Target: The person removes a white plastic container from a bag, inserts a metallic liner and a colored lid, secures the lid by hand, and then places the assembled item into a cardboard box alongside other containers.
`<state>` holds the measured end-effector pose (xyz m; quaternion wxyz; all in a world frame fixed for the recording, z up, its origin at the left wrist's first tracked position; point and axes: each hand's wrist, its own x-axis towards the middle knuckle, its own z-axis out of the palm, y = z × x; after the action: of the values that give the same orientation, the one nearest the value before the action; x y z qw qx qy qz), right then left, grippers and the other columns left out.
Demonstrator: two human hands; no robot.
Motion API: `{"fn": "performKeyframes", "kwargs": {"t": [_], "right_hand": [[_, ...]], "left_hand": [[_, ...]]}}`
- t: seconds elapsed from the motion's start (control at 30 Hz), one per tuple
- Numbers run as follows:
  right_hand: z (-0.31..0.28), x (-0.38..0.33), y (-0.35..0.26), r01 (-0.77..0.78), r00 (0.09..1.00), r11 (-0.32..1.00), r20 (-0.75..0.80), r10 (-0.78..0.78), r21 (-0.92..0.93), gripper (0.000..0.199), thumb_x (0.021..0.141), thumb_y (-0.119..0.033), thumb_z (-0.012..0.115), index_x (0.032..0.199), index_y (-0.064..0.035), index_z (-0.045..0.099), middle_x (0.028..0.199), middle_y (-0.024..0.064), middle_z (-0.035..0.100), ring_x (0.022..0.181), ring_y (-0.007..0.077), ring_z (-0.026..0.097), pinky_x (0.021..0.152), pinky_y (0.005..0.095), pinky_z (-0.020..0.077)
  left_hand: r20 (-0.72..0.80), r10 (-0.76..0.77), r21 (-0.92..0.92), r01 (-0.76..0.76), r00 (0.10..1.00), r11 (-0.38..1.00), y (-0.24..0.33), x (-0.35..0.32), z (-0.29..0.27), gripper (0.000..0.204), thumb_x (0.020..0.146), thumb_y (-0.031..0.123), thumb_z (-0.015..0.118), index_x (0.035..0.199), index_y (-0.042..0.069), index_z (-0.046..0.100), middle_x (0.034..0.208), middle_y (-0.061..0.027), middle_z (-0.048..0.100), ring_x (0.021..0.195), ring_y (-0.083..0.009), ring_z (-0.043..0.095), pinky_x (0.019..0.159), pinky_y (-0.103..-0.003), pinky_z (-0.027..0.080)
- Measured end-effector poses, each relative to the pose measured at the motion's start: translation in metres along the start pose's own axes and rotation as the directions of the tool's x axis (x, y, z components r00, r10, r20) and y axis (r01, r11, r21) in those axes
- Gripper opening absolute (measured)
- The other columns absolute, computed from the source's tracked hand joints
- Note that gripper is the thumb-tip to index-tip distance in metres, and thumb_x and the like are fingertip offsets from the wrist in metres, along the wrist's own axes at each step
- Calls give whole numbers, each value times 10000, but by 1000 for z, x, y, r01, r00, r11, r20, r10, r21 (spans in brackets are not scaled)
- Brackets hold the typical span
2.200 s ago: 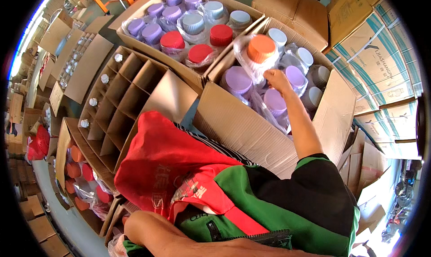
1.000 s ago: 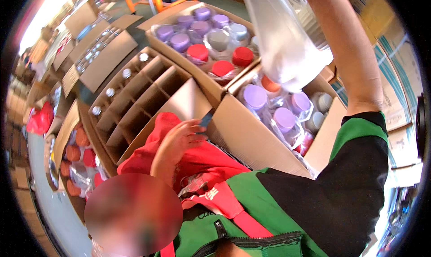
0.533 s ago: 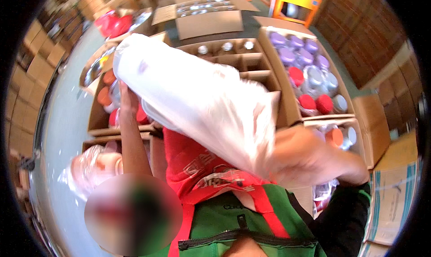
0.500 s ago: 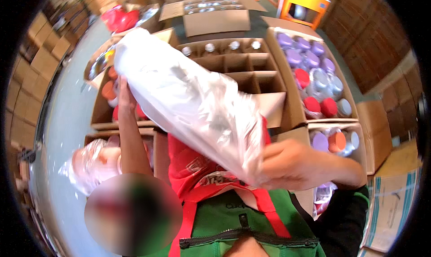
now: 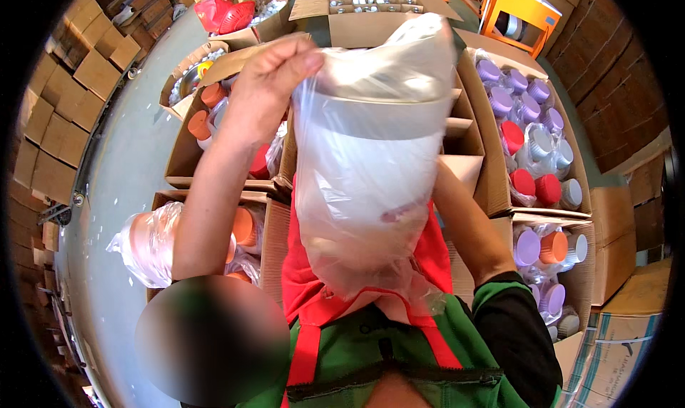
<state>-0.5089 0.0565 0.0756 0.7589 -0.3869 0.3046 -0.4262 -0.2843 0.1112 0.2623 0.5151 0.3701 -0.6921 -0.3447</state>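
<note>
While the clear plastic bag (image 5: 367, 172) hangs in front of the red apron (image 5: 303, 294), it fills the middle of the view, with a pale, tub-like container (image 5: 371, 115) showing through its upper half. The left hand (image 5: 270, 80) is closed on the bag's top left edge, fingers pinching the film; the right hand is hidden behind the bag, so I cannot tell how it grips, only that its forearm (image 5: 464, 222) runs up under the bag's right side. Stripping the film cleanly probably calls for keeping the pinch at the rim and a steady support under the container so it does not slip out. Beyond the grip lies one divided cardboard box (image 5: 457, 133). Right of it, two open boxes hold jars with purple, red, white and orange lids (image 5: 528, 108); I count roughly a dozen in the upper one. Left of the grip, several orange-lidded jars (image 5: 196, 123) sit in another box.
</note>
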Motion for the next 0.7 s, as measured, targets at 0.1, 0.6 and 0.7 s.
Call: {"fn": "performKeyframes", "kwargs": {"t": [0.1, 0.6, 0.7], "right_hand": [[-1, -24, 20, -10, 996, 995, 87, 1, 100, 443, 954, -394, 377, 1043, -19, 595, 1026, 100, 619, 941, 202, 581, 856, 355, 457], [50, -21, -3, -71, 917, 890, 321, 235, -450, 419, 890, -247, 583, 1234, -17, 514, 1163, 66, 566, 1056, 145, 507, 940, 273, 404], [25, -36, -13, 67, 846, 894, 500, 185, -444, 391, 849, -175, 634, 1191, -5, 552, 1168, 54, 580, 1069, 146, 509, 930, 288, 393]], "left_hand": [[48, -34, -228, 45, 998, 973, 24, 9, -3, 210, 902, 234, 560, 919, 34, 621, 855, -15, 621, 726, -83, 554, 673, -232, 463], [-19, 121, -866, -77, 992, 493, -45, -47, 5, 246, 934, 265, 484, 1015, 36, 525, 965, -69, 557, 1038, -222, 532, 871, -396, 450], [-37, 127, -861, -96, 991, 499, -44, -55, -11, 248, 937, 279, 476, 976, 39, 524, 945, -68, 539, 1074, -241, 514, 888, -424, 439]]}}
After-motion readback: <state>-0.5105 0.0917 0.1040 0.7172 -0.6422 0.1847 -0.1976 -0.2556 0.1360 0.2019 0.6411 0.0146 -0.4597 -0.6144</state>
